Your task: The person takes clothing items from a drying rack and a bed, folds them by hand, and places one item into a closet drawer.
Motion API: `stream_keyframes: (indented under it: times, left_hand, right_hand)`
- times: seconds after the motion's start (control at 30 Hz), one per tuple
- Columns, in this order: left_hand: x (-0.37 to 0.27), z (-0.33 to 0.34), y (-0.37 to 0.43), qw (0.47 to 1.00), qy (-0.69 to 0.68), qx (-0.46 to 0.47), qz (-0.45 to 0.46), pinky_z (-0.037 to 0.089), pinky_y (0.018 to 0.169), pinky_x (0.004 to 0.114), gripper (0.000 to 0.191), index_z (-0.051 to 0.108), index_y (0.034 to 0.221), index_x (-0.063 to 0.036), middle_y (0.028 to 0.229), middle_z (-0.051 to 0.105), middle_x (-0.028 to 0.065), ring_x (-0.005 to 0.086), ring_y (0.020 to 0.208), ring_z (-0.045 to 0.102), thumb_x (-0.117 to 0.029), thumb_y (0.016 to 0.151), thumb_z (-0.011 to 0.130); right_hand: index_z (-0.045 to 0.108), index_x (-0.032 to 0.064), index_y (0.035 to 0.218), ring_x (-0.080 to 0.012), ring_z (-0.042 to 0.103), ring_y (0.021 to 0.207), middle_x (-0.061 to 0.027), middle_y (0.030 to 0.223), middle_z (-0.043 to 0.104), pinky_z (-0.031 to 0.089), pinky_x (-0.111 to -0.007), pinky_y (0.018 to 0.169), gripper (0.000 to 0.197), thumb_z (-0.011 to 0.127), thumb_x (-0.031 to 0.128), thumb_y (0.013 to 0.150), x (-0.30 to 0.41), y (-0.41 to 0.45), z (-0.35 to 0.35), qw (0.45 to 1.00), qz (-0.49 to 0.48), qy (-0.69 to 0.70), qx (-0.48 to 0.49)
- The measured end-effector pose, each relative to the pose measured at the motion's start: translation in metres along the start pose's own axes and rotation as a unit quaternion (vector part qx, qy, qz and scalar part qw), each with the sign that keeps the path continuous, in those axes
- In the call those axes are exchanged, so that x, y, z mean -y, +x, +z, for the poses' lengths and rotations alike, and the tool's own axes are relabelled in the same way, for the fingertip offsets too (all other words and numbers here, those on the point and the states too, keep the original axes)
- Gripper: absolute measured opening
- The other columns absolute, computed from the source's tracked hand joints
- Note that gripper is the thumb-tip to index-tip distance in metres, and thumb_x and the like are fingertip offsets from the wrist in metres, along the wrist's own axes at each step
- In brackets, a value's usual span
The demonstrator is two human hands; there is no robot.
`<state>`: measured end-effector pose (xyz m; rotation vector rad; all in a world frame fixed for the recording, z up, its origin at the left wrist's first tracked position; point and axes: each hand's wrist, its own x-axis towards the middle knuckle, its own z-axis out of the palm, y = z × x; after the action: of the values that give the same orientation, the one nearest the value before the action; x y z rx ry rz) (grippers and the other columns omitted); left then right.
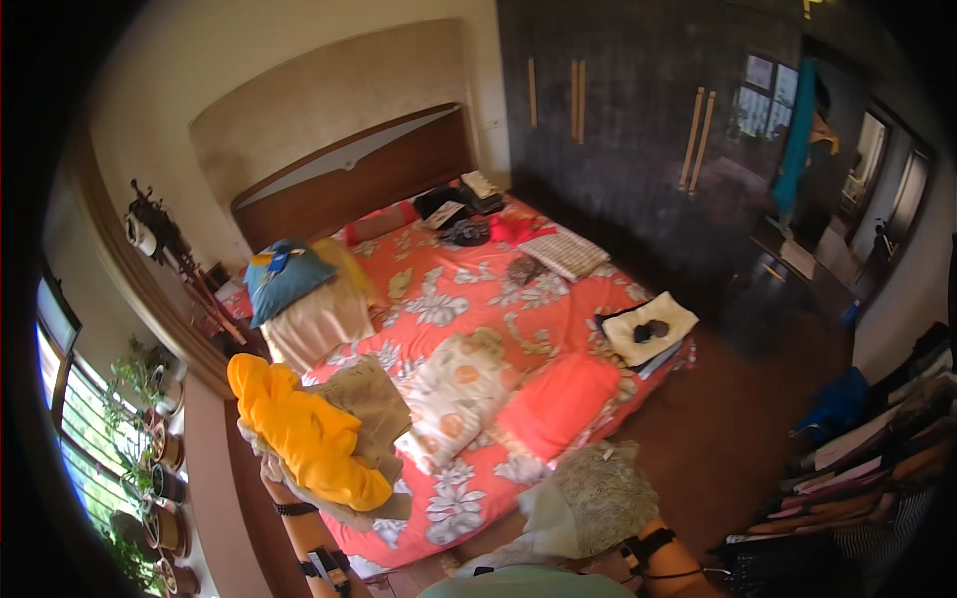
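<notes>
My left hand (274, 477) holds up a bundle at the near left side of the bed, its fingers mostly hidden under the cloth. On top lies a bright yellow-orange garment (314, 441), with a grey-brown cloth (366, 404) beneath and beside it. A grey fluffy garment (605, 497) with a paler grey part hangs from my right hand (649, 532), low at the bed's near edge; the fabric covers those fingers. Between the two hands, a cream floral cloth (460, 396) and a folded coral-red cloth (561, 404) lie on the bed.
The bed (471, 493) has a red floral sheet. A folded pale cloth with dark small items (650, 329), a checked cloth (564, 250) and a blue cushion (288, 276) rest on it. Plants (168, 486) line the window ledge. Clothes (860, 471) are piled at right, near dark wardrobes (628, 112).
</notes>
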<state>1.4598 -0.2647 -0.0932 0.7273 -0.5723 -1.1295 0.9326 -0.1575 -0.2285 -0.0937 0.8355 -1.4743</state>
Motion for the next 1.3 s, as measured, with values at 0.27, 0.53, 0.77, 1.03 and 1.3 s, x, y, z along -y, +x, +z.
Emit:
stream_keyframes:
  times: [0.27,0.53,0.77,1.03,1.3]
  left_hand:
    - [0.145,0.192,-0.011,0.989,-0.062,0.112,-0.078,0.047,0.087,0.042,0.035,0.048,0.117,-0.0006,0.111,0.056,0.0142,0.0287,0.098,0.057,-0.023,0.092,0.042]
    - [0.305,0.35,0.012,0.962,-0.115,0.195,-0.15,0.044,0.091,0.041,0.034,0.048,0.117,-0.0013,0.114,0.055,0.0132,0.0289,0.101,0.055,-0.022,0.091,0.044]
    - [0.453,0.485,0.067,0.95,-0.177,0.173,-0.189,0.041,0.095,0.043,0.035,0.049,0.117,-0.002,0.115,0.055,0.0136,0.0294,0.105,0.053,-0.022,0.089,0.043]
    - [0.573,0.687,0.14,0.926,-0.225,0.255,-0.166,0.035,0.101,0.044,0.044,0.043,0.126,-0.0028,0.126,0.048,0.0149,0.0311,0.114,0.047,-0.028,0.089,0.045]
    - [0.639,0.793,0.187,0.935,-0.244,0.227,-0.117,0.036,0.1,0.044,0.044,0.044,0.125,-0.0021,0.125,0.049,0.0159,0.032,0.113,0.048,-0.026,0.088,0.045]
  right_hand:
    - [0.056,0.0111,0.113,-0.0253,0.043,0.116,-0.0107,0.123,0.05,0.03,-0.048,0.099,0.045,0.051,0.046,0.085,0.167,-0.061,-0.15,0.986,-0.123,0.029,-0.109]
    - [0.056,0.0112,0.113,-0.025,0.044,0.114,-0.0105,0.122,0.051,0.031,-0.047,0.098,0.045,0.051,0.045,0.085,0.294,-0.027,-0.222,0.973,-0.168,0.044,-0.154]
    - [0.056,0.0112,0.112,-0.0247,0.044,0.113,-0.0102,0.121,0.051,0.032,-0.047,0.097,0.044,0.051,0.045,0.085,0.432,0.034,-0.28,0.956,-0.203,0.038,-0.206]
    - [0.056,0.0113,0.112,-0.0244,0.045,0.111,-0.01,0.119,0.052,0.032,-0.046,0.096,0.043,0.051,0.044,0.085,0.593,0.12,-0.314,0.938,-0.218,0.041,-0.267]
    - [0.056,0.0114,0.111,-0.0241,0.046,0.11,-0.0097,0.118,0.052,0.033,-0.046,0.095,0.042,0.051,0.044,0.084,0.731,0.316,-0.34,0.964,-0.152,0.02,-0.216]
